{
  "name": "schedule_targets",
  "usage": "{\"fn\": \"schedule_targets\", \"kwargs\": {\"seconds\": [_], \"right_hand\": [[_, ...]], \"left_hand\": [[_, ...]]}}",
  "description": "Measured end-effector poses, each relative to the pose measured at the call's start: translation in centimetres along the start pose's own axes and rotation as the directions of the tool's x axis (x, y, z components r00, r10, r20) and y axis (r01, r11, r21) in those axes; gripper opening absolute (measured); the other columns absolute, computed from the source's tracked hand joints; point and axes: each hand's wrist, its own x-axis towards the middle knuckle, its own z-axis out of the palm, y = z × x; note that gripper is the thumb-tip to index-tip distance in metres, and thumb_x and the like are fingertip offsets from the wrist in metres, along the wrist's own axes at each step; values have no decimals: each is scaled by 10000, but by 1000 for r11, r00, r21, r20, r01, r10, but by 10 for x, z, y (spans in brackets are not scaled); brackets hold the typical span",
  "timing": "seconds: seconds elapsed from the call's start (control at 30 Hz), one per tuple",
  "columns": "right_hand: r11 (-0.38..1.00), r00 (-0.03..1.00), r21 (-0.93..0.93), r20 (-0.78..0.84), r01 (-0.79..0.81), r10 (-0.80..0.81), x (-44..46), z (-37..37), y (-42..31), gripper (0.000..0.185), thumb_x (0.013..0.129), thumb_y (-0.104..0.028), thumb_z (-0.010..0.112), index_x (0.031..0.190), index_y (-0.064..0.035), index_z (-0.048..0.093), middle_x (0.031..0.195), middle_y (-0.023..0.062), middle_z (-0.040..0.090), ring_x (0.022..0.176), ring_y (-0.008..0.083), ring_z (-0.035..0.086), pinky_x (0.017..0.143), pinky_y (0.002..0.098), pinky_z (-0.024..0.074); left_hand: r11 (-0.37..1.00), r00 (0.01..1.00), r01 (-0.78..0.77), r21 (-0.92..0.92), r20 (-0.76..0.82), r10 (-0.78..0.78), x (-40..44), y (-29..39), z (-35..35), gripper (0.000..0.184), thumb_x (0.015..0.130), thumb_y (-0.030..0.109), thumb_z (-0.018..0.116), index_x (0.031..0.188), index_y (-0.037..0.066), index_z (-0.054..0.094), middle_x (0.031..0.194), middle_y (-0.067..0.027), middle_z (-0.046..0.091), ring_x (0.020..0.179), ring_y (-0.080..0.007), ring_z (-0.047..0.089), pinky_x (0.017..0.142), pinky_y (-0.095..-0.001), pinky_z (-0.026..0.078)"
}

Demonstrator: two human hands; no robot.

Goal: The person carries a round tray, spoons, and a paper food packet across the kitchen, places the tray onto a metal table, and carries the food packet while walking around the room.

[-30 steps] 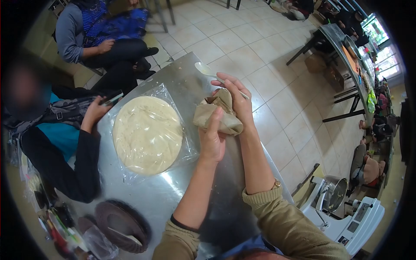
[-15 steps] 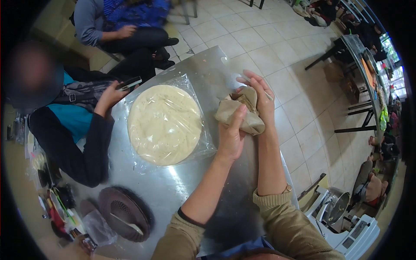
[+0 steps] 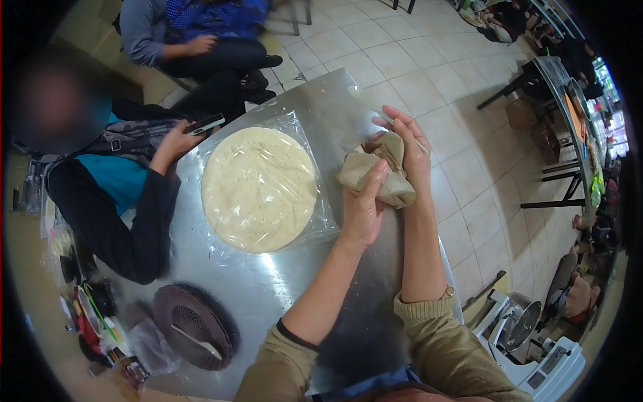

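My left hand (image 3: 365,213) is closed round the lower left side of a crumpled brown paper wrapper (image 3: 365,171), thumb on top. Fingers of my right hand (image 3: 412,144) curl round the wrapper's right side and also hold a spoon (image 3: 378,112), whose bowl end points up and left and is blurred. Something brownish shows in the wrapper's opening, too small to name. Left of my hands, a round pale flat dough (image 3: 260,191) lies under clear plastic film (image 3: 325,224) on the metal table (image 3: 268,295).
A dark woven plate (image 3: 191,325) with a light utensil (image 3: 201,342) stands at the lower left, beside a plastic bag (image 3: 153,345). A seated person's hand (image 3: 175,144) holds a phone (image 3: 204,124) at the table's left edge. A white mixer (image 3: 556,362) stands lower right.
The view has shifted, so the table and dough appear further right and slightly higher. Both hands still hold the wrapper, and the spoon has swung slightly, its bowl now blurred.
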Motion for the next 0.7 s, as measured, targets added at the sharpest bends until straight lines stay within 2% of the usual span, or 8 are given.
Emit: {"fn": "schedule_targets", "kwargs": {"seconds": [0.23,0.27,0.67,0.7], "right_hand": [[1000,1000,-20,1,14,-14,1,-4,2,246,897,-127,492,1090,12,556,921,112,624,706,98,569,626,210,472],[1000,1000,-23,15,14,-14,1,-4,1,241,896,-127,493,1087,4,560,917,106,627,707,91,565,625,202,466],[1000,1000,-21,21,18,-18,1,-5,1,238,896,-124,482,1080,0,569,916,94,631,712,58,540,610,194,453],[999,1000,-35,24,18,-18,2,-6,2,250,895,-129,479,1090,4,559,926,107,626,724,85,559,629,210,467]], "left_hand": [[1000,1000,-8,19,-21,8,1,-5,-3,477,836,181,608,1237,51,386,1116,-44,477,996,-122,495,838,-283,428],[999,1000,-9,40,-8,9,2,-5,-4,413,842,205,595,1207,94,437,1118,-6,511,1009,-114,508,835,-292,432],[997,1000,19,80,-15,-17,2,-7,-8,410,844,251,587,1192,88,446,1119,-11,505,1015,-122,505,823,-306,445],[996,1000,21,84,-18,-20,1,-6,-7,408,844,251,587,1191,88,447,1120,-10,505,1016,-122,505,825,-306,443]]}}
